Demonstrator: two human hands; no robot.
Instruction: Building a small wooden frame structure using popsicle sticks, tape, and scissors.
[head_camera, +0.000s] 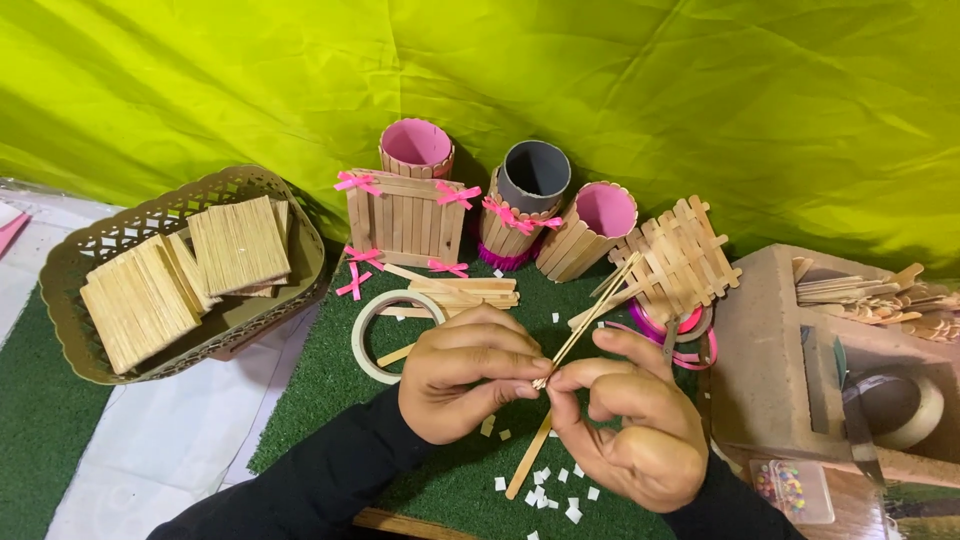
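I am pinching a thin stick (585, 325) at mid-frame, my left hand (470, 375) and right hand (630, 425) both clamped on its lower end to steady it. Another stick (527, 458) is lying below on the turf (330, 400); a tape roll (372, 335) is sitting left, pots (533, 200) above.

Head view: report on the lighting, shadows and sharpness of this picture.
Head view: even, soft light with no glare; the green backdrop shows gentle fold shading; faint shadows sit under the basket and the stick cups; the left hand and right hand look slightly soft; the box at the right edge looks stretched by the wide lens.
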